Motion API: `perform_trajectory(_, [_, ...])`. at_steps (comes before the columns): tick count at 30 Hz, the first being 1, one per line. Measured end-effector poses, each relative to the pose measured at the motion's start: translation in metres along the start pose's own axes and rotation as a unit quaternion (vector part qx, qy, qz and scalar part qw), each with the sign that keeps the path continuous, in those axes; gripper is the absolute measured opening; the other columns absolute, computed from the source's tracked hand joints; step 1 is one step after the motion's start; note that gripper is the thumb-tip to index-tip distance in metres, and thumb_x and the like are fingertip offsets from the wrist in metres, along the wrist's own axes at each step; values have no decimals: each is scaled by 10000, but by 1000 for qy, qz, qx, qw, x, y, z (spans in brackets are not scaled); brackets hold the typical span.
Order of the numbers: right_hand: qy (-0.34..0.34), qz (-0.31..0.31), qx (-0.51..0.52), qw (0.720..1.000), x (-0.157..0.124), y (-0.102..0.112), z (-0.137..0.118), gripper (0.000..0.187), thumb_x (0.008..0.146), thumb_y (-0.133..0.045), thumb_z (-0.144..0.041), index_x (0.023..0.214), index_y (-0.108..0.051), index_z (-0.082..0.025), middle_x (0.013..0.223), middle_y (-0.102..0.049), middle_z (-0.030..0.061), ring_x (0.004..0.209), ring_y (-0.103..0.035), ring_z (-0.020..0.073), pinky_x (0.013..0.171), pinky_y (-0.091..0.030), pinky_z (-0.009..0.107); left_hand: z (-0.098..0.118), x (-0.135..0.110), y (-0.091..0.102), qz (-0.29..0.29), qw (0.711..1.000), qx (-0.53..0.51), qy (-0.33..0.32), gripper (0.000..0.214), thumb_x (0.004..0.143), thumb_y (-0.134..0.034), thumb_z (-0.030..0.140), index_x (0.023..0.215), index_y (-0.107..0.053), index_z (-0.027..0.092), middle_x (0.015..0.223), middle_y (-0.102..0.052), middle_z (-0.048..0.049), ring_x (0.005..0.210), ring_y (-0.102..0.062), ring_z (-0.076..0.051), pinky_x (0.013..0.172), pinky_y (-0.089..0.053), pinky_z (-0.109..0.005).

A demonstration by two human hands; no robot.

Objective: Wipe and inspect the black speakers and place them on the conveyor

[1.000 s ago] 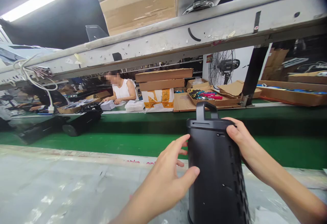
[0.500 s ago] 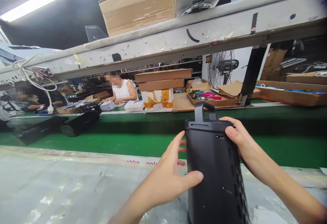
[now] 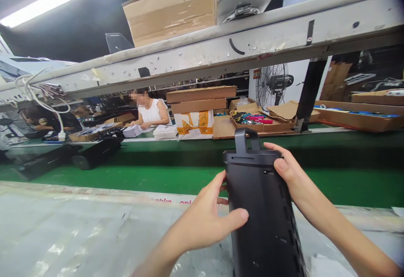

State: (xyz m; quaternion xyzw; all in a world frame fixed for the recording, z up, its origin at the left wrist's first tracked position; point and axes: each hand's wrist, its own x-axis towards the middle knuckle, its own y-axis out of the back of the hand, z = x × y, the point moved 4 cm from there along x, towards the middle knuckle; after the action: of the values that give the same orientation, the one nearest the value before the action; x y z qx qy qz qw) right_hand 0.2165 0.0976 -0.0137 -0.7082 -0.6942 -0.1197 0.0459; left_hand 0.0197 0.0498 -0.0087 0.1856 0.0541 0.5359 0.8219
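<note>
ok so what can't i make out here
In the head view:
Black case: bottom cut off by the picture edge, far side turned away
Right hand: most fingers hidden behind the case
Left hand: some fingertips hidden behind it
Pink lettering: too blurred to read
Upper carton: inside hidden by its walls

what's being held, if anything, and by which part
A black handled case: the right hand holds its upper right corner; the left hand is at its left side, its grip unclear.
</note>
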Motion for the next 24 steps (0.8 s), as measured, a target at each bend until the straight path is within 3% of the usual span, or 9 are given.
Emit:
perform_trajectory(2, [6,23,-13,1000,-1,-3,0,941,766,-465,-909,1478,-313,-312,1507,-430,108,1399,-422,362,1215,-302,547,-3,0,0,6,1000,9,-9,627,901,-671,323,1468,-403,306,1502,-490,-46,1377,-460,-236,1147,-421,-431])
perform_trajectory(4, [7,24,-25,999,-2,-7,-2,1064,734,-506,-914,1550,-192,-308,1557,-379,107,1455,-350,350,1230,-277,535,-7,-1,-1,9,1000,3,-8,626,915,-662,342,1474,-382,301,1535,-453,-56,1416,-419,-242,1181,-389,-448])
perform_trajectory(7, [0,-1,-33,999,-6,-8,-6,1250,629,-662,-885,1578,-87,-311,1537,-410,121,1390,-444,374,1183,-358,558,-8,-3,-7,8,1000,-26,-8,597,930,-647,329,1463,-378,321,1549,-435,-45,1428,-410,-227,1180,-404,-428])
perform_trajectory(9, [-7,-13,-31,999,-8,-6,-9,1156,663,-685,-842,1560,-146,-350,1511,-447,98,1304,-536,361,1157,-399,551,-5,-5,-10,14,999,-32,-13,601,934,-640,315,1467,-368,358,1550,-442,-17,1417,-428,-215,1149,-448,-394])
perform_trajectory(12, [-3,-15,1,1000,-14,-4,-12,972,723,-704,-769,1510,-267,-401,1478,-490,52,1269,-571,328,1159,-409,506,2,-13,-14,20,1000,3,-13,645,940,-613,326,1510,-317,377,1567,-435,-2,1431,-424,-231,1091,-502,-367])
perform_trajectory(17, [-16,-14,99,995,-19,-9,-4,873,707,-725,-746,1442,-357,-455,1452,-507,26,1262,-572,350,1134,-407,548,15,-33,-8,70,988,138,20,728,970,-458,519,1603,-176,295,1615,-370,-44,1455,-394,-340,1116,-453,-511])
perform_trajectory(20, [-31,-75,123,989,-19,-17,5,940,694,-699,-781,1461,-302,-408,1486,-474,60,1266,-574,344,1091,-468,499,22,-41,-2,102,976,188,47,655,998,-312,529,1583,-278,236,1536,-487,-88,1393,-472,-372,1139,-390,-577])
perform_trajectory(24, [-51,-141,99,984,-17,-19,6,970,712,-686,-789,1473,-315,-315,1487,-478,120,1256,-587,342,1041,-526,457,21,-42,-4,62,971,221,71,693,1003,-234,517,1585,-266,142,1473,-543,-164,1281,-575,-395,1098,-431,-582])
